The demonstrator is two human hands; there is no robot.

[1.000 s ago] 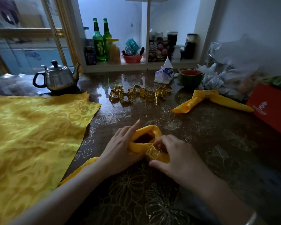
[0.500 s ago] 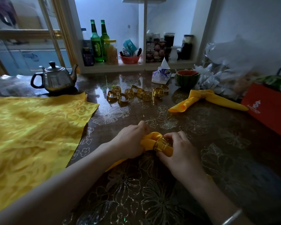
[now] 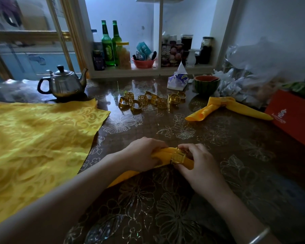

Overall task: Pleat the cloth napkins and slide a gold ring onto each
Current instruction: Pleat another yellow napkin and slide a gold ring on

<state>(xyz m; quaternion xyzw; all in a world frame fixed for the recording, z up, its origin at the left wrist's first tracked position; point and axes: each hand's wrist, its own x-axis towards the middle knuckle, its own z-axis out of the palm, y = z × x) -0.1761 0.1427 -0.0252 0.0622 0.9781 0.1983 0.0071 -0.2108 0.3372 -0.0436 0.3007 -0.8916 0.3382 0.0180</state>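
A folded yellow napkin (image 3: 163, 153) lies across the table's near middle, its tail running down-left under my left wrist. My left hand (image 3: 142, 152) grips the bunched cloth just left of a gold ring (image 3: 178, 156) that sits around it. My right hand (image 3: 198, 162) pinches that ring from the right. Several loose gold rings (image 3: 151, 101) are clustered farther back on the table. A finished yellow napkin with a ring (image 3: 224, 107) lies at the right. More yellow napkins (image 3: 37, 140) lie spread flat on the left.
A steel teapot (image 3: 64, 83) stands back left. A tissue pack (image 3: 178, 81) and a watermelon-patterned bowl (image 3: 206, 83) stand behind the rings. An orange box (image 3: 292, 113) and plastic bags (image 3: 250, 74) crowd the right edge. Bottles (image 3: 110, 44) and jars fill the shelf.
The napkin's open loop has been squeezed flat under my left hand, which now grips it. The ring under my right hand has moved further along the cloth.
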